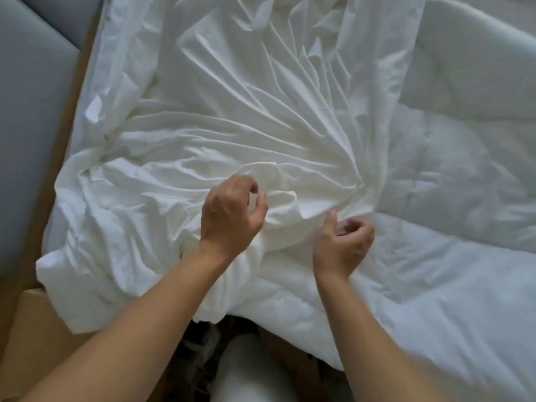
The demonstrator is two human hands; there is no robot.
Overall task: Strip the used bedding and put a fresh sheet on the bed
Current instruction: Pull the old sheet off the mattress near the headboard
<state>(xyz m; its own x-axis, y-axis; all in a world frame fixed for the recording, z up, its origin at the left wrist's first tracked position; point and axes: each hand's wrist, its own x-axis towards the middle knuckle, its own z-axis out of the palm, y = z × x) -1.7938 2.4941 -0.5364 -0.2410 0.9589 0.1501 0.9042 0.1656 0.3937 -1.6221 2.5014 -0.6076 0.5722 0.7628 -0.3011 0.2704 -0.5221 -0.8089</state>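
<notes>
The left hand (232,211) hovers with loosely curled fingers that hold nothing, just beside a bunched fold of the crumpled white sheet (232,111). The right hand (343,242) is blurred, fingers curled inward and one fingertip at that fold, so I cannot tell whether it pinches cloth. The sheet lies rumpled across the left part of the bed, its creases fanning out from the fold, with a white quilted cover (452,175) to its right and a grey padded panel (29,111) to its left.
</notes>
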